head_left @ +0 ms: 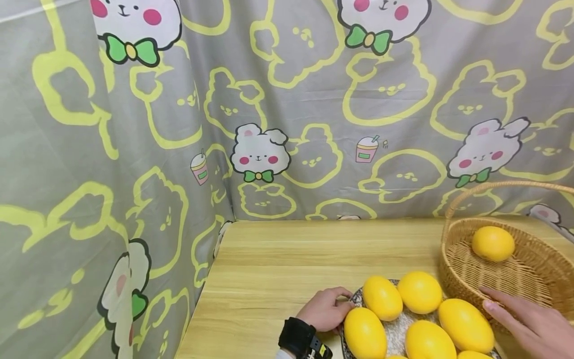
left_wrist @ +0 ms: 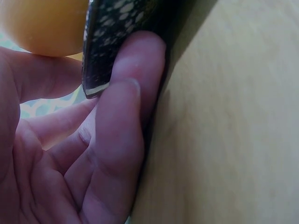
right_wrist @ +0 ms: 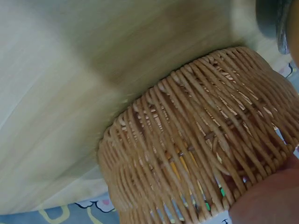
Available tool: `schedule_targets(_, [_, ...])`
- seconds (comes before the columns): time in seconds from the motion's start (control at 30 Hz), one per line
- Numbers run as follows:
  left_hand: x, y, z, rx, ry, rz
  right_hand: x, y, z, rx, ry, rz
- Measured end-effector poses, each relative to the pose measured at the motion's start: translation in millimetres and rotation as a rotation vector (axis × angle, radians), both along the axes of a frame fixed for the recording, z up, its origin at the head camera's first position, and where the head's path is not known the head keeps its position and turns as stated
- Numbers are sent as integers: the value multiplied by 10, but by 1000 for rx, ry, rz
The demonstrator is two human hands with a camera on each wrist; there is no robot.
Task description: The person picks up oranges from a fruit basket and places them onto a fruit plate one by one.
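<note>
Smooth yellow oval fruits (head_left: 429, 340), several of them, fill a round plate (head_left: 395, 331) with a dark speckled rim at the bottom of the head view. My left hand (head_left: 319, 310) grips the plate's left edge; in the left wrist view fingers (left_wrist: 140, 60) lie under the plate and the thumb is above its rim. At the right, my right hand (head_left: 533, 324) holds the near rim of a woven wicker basket (head_left: 464, 279), fingers over its inner side. One yellow fruit (head_left: 493, 244) lies inside, toward the back.
An arched handle (head_left: 506, 185) rises over the basket. Plate and basket stand side by side on a light wooden table (head_left: 278, 264). Grey cartoon-printed cloth (head_left: 314, 109) hangs behind and along the left side. A black strap (head_left: 297, 336) is round the left wrist.
</note>
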State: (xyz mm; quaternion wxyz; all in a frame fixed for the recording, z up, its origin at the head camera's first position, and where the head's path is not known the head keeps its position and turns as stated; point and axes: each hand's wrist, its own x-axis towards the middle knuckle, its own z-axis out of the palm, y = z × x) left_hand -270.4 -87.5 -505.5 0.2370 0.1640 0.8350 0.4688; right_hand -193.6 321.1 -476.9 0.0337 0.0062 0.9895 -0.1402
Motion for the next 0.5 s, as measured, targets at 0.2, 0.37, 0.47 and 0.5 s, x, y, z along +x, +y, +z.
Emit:
schedule_targets(0.2, [-8, 8, 17, -2, 10, 1, -92, 32, 70, 1, -70, -35])
schedule_targets(0.37, [-12, -4, 12, 2, 7, 2, -170, 80, 131, -29, -147, -33])
schedule_targets(0.47, [-10, -14, 8, 6, -2, 2, -214, 127, 142, -28, -140, -22])
schedule_targets(0.5, [-10, -17, 8, 7, -3, 2, -231, 140, 145, -29, -126, -16])
